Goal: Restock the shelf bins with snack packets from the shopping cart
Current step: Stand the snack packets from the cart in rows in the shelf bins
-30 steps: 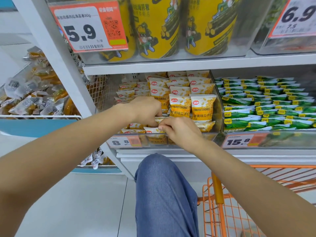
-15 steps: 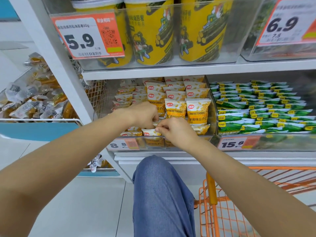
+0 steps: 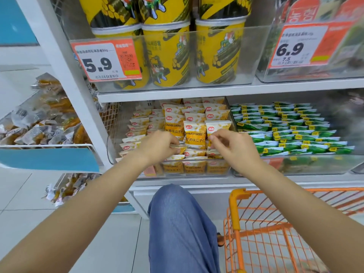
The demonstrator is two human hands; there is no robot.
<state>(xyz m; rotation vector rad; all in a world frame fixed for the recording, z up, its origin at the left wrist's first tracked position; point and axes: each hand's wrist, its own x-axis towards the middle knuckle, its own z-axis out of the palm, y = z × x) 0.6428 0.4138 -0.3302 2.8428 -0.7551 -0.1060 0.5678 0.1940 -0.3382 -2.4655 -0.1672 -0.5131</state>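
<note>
A: Both hands are in at the clear shelf bin (image 3: 228,170), right at the centre of the view. The left hand (image 3: 157,146) has its fingers curled around a yellow-and-white snack packet (image 3: 178,147), held flat over the front row.

B: And the right hand (image 3: 234,148)?

A: Thumb and forefinger pinch the edge of an upright packet (image 3: 217,128) at the bin's three o'clock side, just beside the divider wall.

B: The bin looks well filled.

A: Rows of the same crab-roe sunflower-seed packets (image 3: 195,133) stand upright toward twelve o'clock, with more lying along the front. At three o'clock from the bin, a neighbouring bin holds green packets (image 3: 291,131) in neat rows.

B: The cart?

A: The orange shopping cart (image 3: 236,209) sits at five o'clock, beside a blue-trousered knee (image 3: 177,223). Up at twelve, yellow seaweed-roll canisters (image 3: 167,56) sit behind a 5.9 price tag (image 3: 106,60).
</note>
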